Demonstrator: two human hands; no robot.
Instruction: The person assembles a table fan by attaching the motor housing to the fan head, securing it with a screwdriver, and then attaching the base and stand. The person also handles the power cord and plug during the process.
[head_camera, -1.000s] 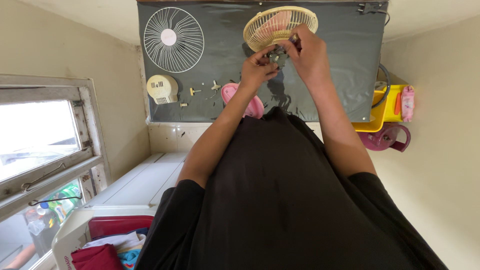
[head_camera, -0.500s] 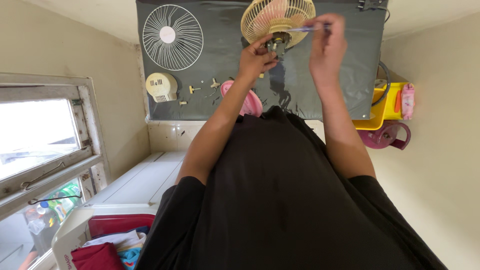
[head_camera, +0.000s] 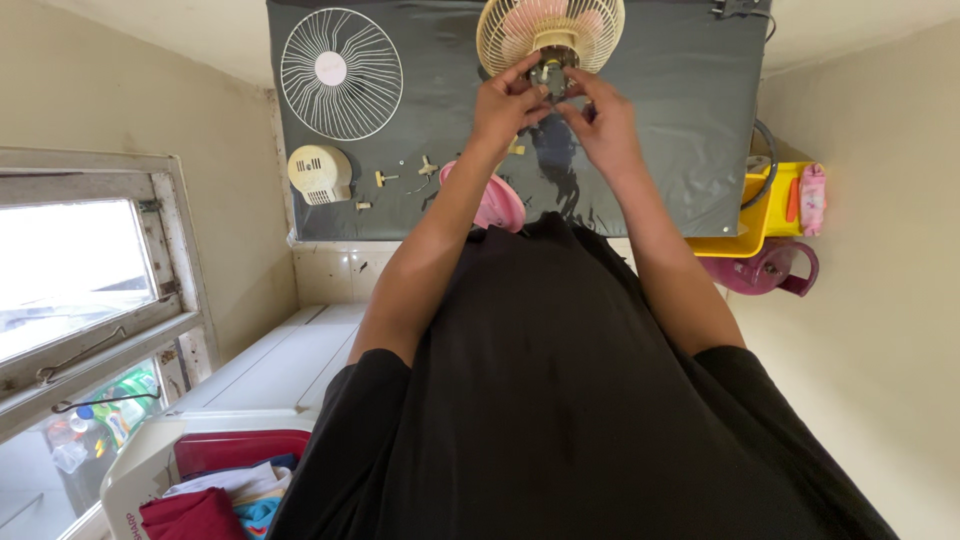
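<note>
So we had both hands up on the fan motor (head_camera: 551, 76), the small dark lump sitting right behind the cream rear fan guard (head_camera: 550, 28) with the pink blade showing through it. Our left hand (head_camera: 506, 103) had its fingers curled and pinched onto the motor from the left side, thumb and forefinger pressed against it. Our right hand (head_camera: 601, 125) came in from the other side, fingertips bunched together right at the motor too, though we couldn't tell whether they pinched a small part or just the motor housing, too tiny to make out.

Everything sat on a dark grey mat (head_camera: 700, 130). Off to the left of the grip, well apart from it, lay the white front fan guard (head_camera: 341, 73), flat on the mat. Below that guard, the cream motor cover (head_camera: 320, 174) rested on its own, and between it and our left forearm a few small loose bits (head_camera: 400, 176) were scattered, screws or knobs, hard to say which. Just beside our left wrist, partly hidden under the arm, was a pink fan base (head_camera: 497, 203). Far to the right of the grip, off the mat, a yellow tub (head_camera: 770, 215) stood above a purple jug (head_camera: 775, 268).
</note>
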